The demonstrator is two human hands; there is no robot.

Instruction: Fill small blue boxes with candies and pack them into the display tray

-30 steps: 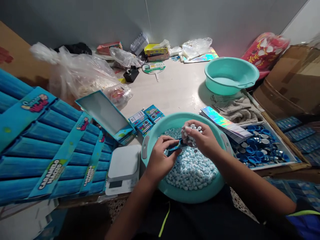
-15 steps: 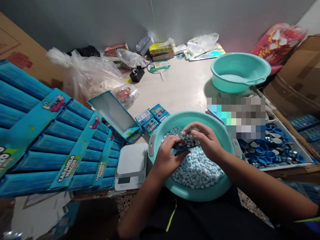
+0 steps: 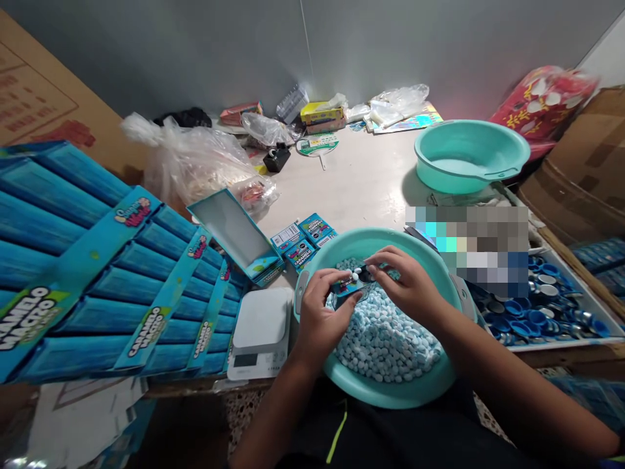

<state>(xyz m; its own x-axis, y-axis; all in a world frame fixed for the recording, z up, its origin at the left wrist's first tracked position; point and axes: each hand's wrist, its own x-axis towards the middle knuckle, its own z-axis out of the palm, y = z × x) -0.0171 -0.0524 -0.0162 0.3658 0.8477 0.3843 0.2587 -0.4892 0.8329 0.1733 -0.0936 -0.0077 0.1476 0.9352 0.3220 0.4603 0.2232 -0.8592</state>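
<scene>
My left hand (image 3: 325,319) grips a small blue printed card (image 3: 346,286), a blister-like strip with a few white pieces on it, over the teal plastic basin (image 3: 385,389). My right hand (image 3: 405,284) is curled just above the card's far end, its fingertips at or on the card. Whatever its palm may hold is hidden. Below both hands, a heap of pale blue candies (image 3: 385,342) fills the basin.
Blue Caramelo display boxes (image 3: 112,273) stand left, beside a white kitchen scale (image 3: 260,332). Small printed boxes (image 3: 303,240) and an open lid (image 3: 234,233) lie behind the basin. A tray of blue caps (image 3: 541,306) lies right, below a blurred patch. A second teal basin (image 3: 471,156) sits behind.
The handful of candies in my right hand a second ago no longer shows. My hands have come together over the card, and the view has shifted slightly.
</scene>
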